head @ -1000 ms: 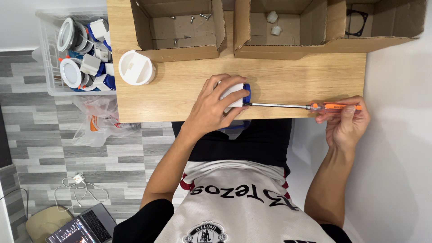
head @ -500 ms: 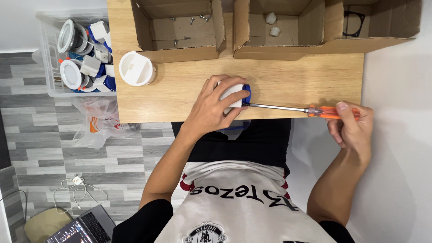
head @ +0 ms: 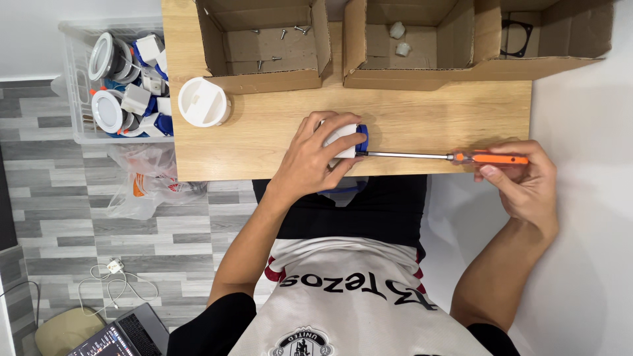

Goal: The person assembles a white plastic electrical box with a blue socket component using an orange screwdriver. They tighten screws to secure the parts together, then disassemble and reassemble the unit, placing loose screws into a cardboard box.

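left hand [head: 315, 160] grips white-and-blue fitting [head: 348, 140]; right hand [head: 522, 183] pinches orange-handled screwdriver [head: 448, 157].

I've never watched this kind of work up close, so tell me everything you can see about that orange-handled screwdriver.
The screwdriver has a long, thin, shiny metal shaft and a translucent-looking orange handle. It lies level just above the wooden table, near its front edge. The right hand grips the handle from below and behind, fingers curled around it. The tip meets the white and blue part that the left hand presses down on the table. Its tip shape is hidden.
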